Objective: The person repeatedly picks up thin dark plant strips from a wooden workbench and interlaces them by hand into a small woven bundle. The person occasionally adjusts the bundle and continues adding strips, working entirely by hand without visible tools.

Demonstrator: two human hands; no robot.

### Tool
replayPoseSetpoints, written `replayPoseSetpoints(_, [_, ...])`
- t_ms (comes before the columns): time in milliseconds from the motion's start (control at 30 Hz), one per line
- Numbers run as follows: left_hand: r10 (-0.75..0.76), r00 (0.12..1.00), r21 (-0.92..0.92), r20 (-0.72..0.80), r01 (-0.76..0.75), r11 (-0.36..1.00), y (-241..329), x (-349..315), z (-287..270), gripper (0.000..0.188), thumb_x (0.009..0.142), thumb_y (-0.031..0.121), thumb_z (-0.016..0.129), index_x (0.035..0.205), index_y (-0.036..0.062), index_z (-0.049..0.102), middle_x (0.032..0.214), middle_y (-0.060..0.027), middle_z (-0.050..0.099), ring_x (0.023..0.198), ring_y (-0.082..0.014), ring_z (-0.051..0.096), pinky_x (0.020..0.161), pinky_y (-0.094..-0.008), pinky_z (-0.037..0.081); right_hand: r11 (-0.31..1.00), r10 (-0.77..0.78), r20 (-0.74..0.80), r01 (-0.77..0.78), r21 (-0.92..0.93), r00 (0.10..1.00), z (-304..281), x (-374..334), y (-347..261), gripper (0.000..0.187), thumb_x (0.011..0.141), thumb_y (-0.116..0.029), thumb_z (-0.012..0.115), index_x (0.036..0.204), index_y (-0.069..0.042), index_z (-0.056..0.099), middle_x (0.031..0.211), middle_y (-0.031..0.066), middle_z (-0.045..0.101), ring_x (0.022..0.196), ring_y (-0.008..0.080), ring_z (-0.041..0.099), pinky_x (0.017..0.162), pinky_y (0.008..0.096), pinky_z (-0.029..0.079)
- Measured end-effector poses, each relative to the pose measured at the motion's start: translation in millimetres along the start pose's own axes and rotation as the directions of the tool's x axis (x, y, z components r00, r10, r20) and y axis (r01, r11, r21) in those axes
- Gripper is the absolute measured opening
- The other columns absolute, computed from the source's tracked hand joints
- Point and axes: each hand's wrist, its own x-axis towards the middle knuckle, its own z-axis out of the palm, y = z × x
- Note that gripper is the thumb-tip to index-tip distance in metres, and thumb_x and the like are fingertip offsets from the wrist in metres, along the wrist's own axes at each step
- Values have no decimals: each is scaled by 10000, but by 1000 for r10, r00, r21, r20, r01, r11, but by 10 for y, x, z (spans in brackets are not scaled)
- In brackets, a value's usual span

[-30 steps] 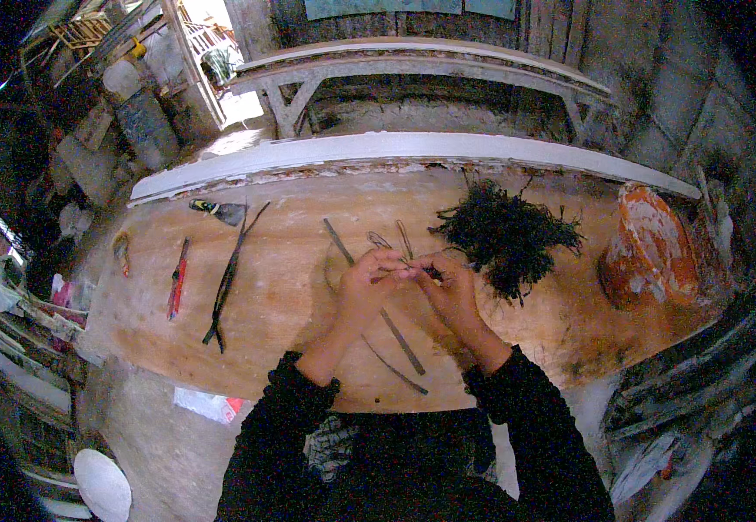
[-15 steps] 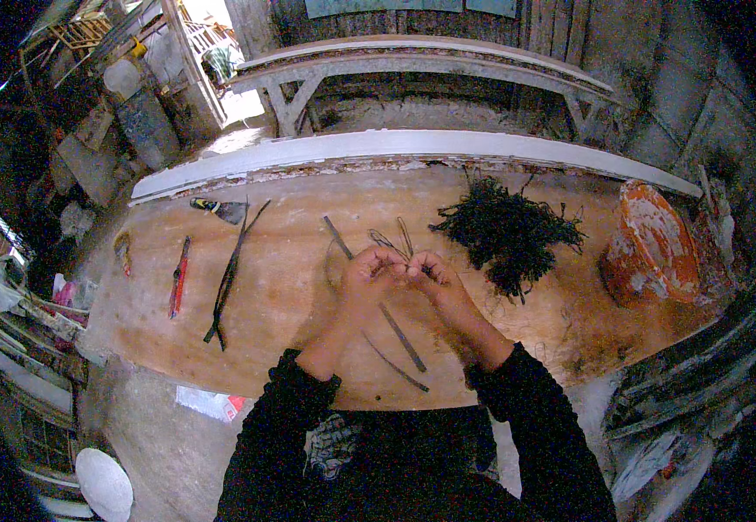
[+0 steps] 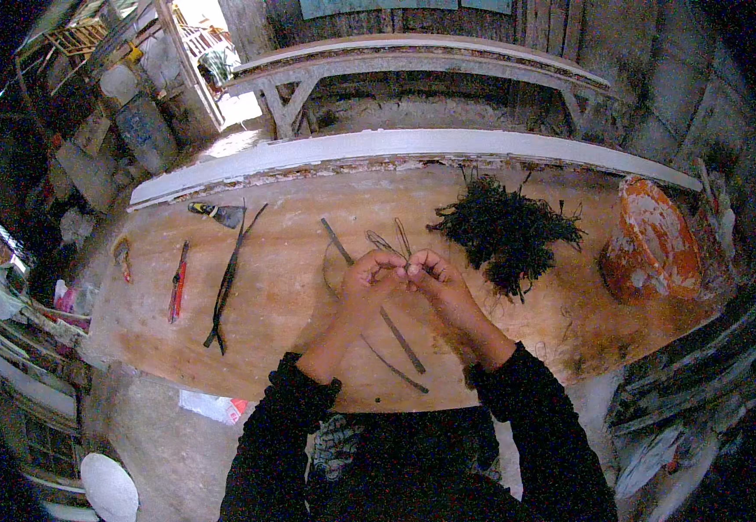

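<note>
Over the middle of the wooden table top [image 3: 291,304], my left hand [image 3: 373,275] and my right hand [image 3: 437,277] meet, fingertips pinched together. Both are closed on a thin dark strand [image 3: 401,237], whose loops stick up beyond the fingers; where they grip it is partly hidden. Beneath the hands lies a flat dark strip [image 3: 402,339], with a thinner curved strip [image 3: 395,364] nearer me. To the right of my right hand is a tangled pile of dark knotted strands [image 3: 508,230].
Long black strips [image 3: 233,274], a red-handled tool [image 3: 178,283] and a putty knife [image 3: 219,213] lie on the left. A plaster-smeared orange bucket [image 3: 652,244] is at the right end. A long white board [image 3: 412,143] runs along the far edge; behind stands a bench [image 3: 430,63].
My hands stay at nearly the same place, with the fingers slightly shifted around the strand. The view has tilted a little; the things on the table have not moved.
</note>
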Motion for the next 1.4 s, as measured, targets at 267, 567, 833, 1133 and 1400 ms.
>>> replayPoseSetpoints(267, [14,999,121,-29,-10,993,26,9,-15,87,689,26,601,773,27,579,806,-48,497,791,-140,502,680,-234,423,996,-59,-55,55,-64,997,-19,27,52,95,794,-162,517,814,-70,510,787,1,549,725,80,479,677,215,367])
replayPoseSetpoints(567, [12,1000,76,-14,-11,997,42,14,-30,104,690,22,598,793,20,599,826,-53,497,789,-147,501,684,-239,416,976,121,-29,-114,187,992,22,-29,-103,59,757,-138,553,749,-96,512,781,1,545,772,116,502,749,244,377])
replayPoseSetpoints(833, [-4,1000,69,9,3,998,31,16,-53,86,674,24,608,757,15,588,814,-56,483,783,-157,494,696,-245,400,982,113,-37,-106,156,993,-40,-9,-66,87,730,-123,592,745,-61,533,765,24,559,749,121,519,703,249,393])
replayPoseSetpoints(1133, [-111,993,30,33,110,993,72,11,-22,106,705,0,564,804,29,589,767,-28,486,762,-132,524,560,-225,474,992,67,-25,-64,113,997,-24,-24,-124,60,715,-92,592,722,-69,537,737,14,556,726,109,513,689,233,387])
replayPoseSetpoints(1400, [-183,968,-71,169,197,978,26,37,-78,129,734,2,537,863,7,543,790,-34,545,677,-125,542,526,-235,466,1000,7,-26,-7,-16,1000,-29,10,-99,55,698,-72,585,716,-79,534,735,23,563,712,121,524,697,256,405])
